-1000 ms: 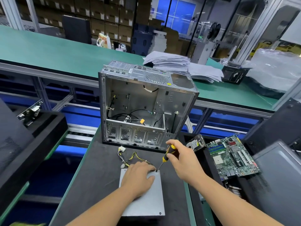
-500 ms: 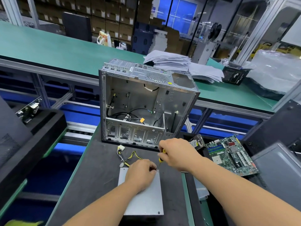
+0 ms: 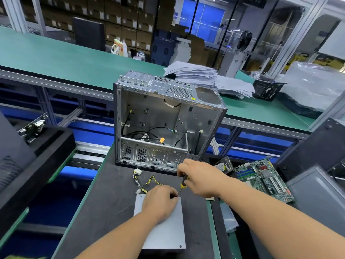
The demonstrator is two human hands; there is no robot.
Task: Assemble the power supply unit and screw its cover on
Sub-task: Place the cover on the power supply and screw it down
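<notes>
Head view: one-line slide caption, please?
Right hand drives screwdriver into PSU cover corner; left hand steadies it.

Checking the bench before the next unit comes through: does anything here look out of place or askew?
Mostly tidy. The paper stack behind the case is fanned and sliding apart, and the motherboard lies tilted at the bench's right edge, bare beside the mat. The supply's cables trail loose.

grey power supply unit (image 3: 164,228) flat on mat, cover on.
</notes>
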